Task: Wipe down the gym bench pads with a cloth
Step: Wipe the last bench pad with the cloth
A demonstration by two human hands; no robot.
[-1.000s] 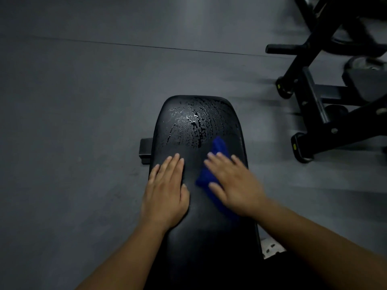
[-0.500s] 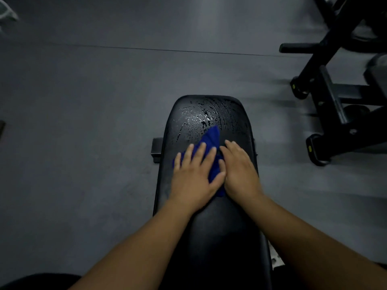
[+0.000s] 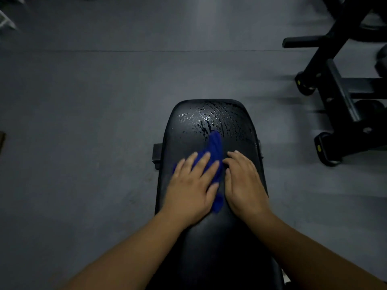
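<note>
While the bench pad [image 3: 211,248] is beaded with droplets [image 3: 209,120] at its far end | blue cloth [image 3: 215,147] is pressed mid-pad under left hand [image 3: 192,187], fingers straight | right hand [image 3: 244,185] is rested just beside it, fingers relaxed.

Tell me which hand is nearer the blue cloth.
Left. The left hand lies flat on the blue cloth; the right hand rests on the bench pad beside it.

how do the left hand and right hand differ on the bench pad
The left hand lies flat on the blue cloth, fingers spread; the right hand sits beside the cloth on the bare bench pad. The right hand's fingers look bent, the left hand's straight. Both rest palm down.
</note>
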